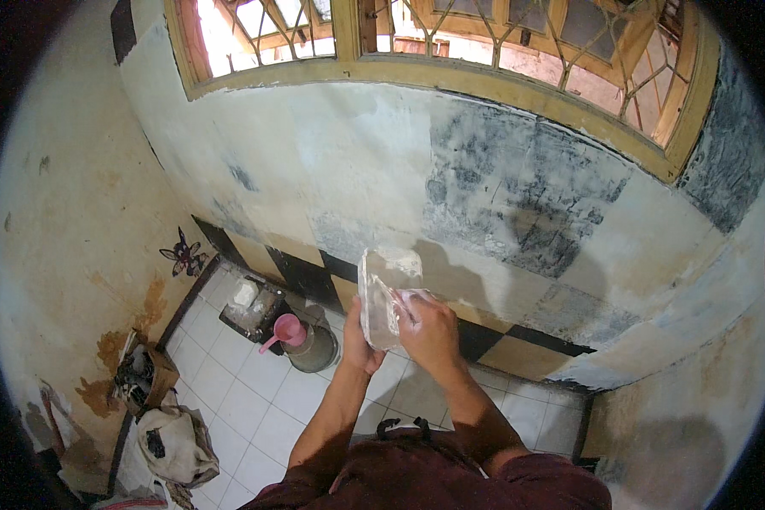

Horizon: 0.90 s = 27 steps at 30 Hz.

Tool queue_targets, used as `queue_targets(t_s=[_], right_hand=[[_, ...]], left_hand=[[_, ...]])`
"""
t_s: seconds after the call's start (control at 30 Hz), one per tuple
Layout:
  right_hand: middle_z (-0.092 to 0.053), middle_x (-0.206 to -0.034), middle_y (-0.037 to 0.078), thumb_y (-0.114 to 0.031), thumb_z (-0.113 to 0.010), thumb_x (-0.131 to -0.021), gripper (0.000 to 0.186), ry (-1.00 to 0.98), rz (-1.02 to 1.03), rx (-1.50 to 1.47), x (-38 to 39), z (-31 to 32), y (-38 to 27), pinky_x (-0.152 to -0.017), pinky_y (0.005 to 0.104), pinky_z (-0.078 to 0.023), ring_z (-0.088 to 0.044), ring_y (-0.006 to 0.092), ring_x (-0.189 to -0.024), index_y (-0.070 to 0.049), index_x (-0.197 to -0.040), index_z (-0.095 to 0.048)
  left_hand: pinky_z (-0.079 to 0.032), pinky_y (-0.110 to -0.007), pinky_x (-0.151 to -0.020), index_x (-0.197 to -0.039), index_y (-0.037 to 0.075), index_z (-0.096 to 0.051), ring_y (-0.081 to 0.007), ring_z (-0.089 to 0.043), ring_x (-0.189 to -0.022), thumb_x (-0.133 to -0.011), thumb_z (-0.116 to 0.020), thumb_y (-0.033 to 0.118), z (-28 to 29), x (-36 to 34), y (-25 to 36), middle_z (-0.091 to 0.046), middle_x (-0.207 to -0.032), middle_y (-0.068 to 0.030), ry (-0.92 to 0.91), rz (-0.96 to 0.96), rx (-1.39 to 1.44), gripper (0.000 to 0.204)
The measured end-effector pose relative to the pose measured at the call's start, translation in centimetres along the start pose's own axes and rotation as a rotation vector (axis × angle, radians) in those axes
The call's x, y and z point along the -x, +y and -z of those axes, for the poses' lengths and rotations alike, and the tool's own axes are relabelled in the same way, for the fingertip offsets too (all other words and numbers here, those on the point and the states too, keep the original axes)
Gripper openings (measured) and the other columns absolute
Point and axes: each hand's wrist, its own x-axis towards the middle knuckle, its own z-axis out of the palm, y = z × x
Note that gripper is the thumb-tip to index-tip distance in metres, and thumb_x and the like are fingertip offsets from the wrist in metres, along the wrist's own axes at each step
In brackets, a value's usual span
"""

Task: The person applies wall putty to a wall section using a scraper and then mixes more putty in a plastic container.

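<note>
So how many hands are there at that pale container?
2: the left hand holds the pale rectangular container at its left side; the right hand is at its right side. No others show; some fingers are hidden.

Site: small room, probably in a home, surfaces in a worn, patchy state. Evidence: barred window point(346, 34) with ochre wooden frame, top of frame; back wall point(365, 161) below it, smeared white over dark and tan squares; left wall point(68, 195) with brown stains and a dark petal-shaped ornament point(181, 253). White-tiled floor point(276, 433), lower left, carries bucket point(314, 354), pink dipper point(289, 330) and pale sack point(183, 446).
</note>
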Motion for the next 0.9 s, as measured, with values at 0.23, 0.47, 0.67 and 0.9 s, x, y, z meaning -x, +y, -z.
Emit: queue_targets(t_s=[0.23, 0.47, 0.67, 0.9], right_hand=[[-0.065, -0.093, 0.015, -0.01, -0.063, -0.084, 0.021, 0.034, 0.034, 0.013, 1.0, -1.8, -0.3, -0.07, 0.0397, -0.052, -0.064, 0.0352, -0.081, -0.004, -0.103, -0.067], [-0.064, -0.098, 0.015, -0.011, -0.062, -0.085, 0.024, 0.087, 0.099, -0.078, 1.6, -1.9, -1.0, -0.071, 0.0411, -0.053, -0.065, 0.0345, -0.083, -0.003, -0.107, -0.065], [-0.064, -0.1, 0.014, -0.007, -0.065, -0.081, 0.028, 0.155, 0.209, 0.056, 2.7, -3.3, -0.8, -0.067, 0.0375, -0.054, -0.066, 0.0316, -0.08, -0.002, -0.108, -0.064], [-0.063, -0.105, 0.014, -0.008, -0.067, -0.078, 0.041, 0.187, 0.366, 0.2, 3.6, -4.2, -1.1, -0.065, 0.0332, -0.056, -0.068, 0.0269, -0.081, -0.003, -0.118, -0.061]], left_hand=[[-0.049, -0.039, -0.092, -0.119, 0.008, -0.056, -0.0241, -0.061, -0.103, -0.097, -0.039, 0.053, -0.2, 0.1, 0.0, -0.063, -0.111, -0.0104, 0.021, -0.054, -0.073, 0.053], [-0.049, -0.039, -0.092, -0.122, 0.006, -0.053, -0.0251, -0.061, -0.102, -0.097, -0.038, 0.054, 0.2, 0.2, 0.2, -0.062, -0.111, -0.0131, -0.001, -0.055, -0.051, 0.057], [-0.049, -0.039, -0.091, -0.126, 0.004, -0.051, -0.0247, -0.06, -0.102, -0.099, -0.035, 0.05, -0.3, 0.2, 0.0, -0.061, -0.111, -0.0128, -0.013, -0.071, -0.026, 0.055], [-0.05, -0.038, -0.084, -0.121, 0.006, -0.053, -0.0233, -0.06, -0.095, -0.099, -0.039, 0.048, -1.1, 0.7, -0.3, -0.062, -0.104, -0.0101, 0.022, -0.204, -0.217, 0.049]])
